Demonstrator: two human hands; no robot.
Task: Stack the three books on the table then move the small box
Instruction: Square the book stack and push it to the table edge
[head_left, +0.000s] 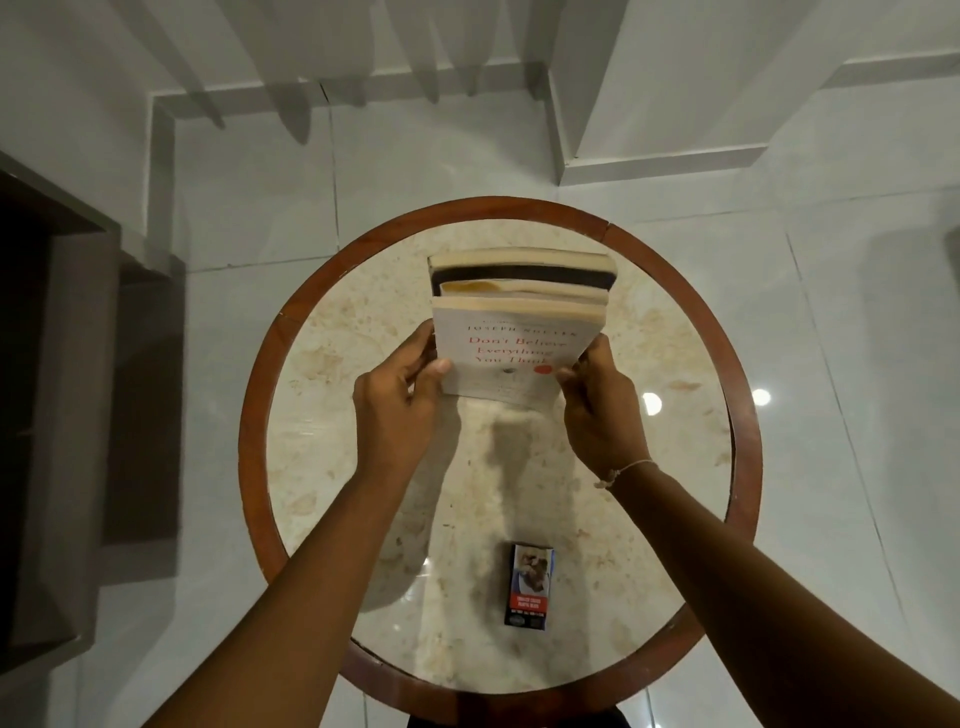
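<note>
Three books stand stacked together at the far middle of the round table. The nearest is a white book with red title lettering. Behind it shows a second book with yellowed page edges, and behind that a black-covered book. My left hand grips the white book's left edge. My right hand grips its right edge. A small box with a dark printed front lies flat near the table's front edge, apart from both hands.
The table has a marble-like top and a reddish-brown wooden rim. A dark wooden cabinet stands to the left. Glossy white floor tiles surround the table, with white wall bases at the back.
</note>
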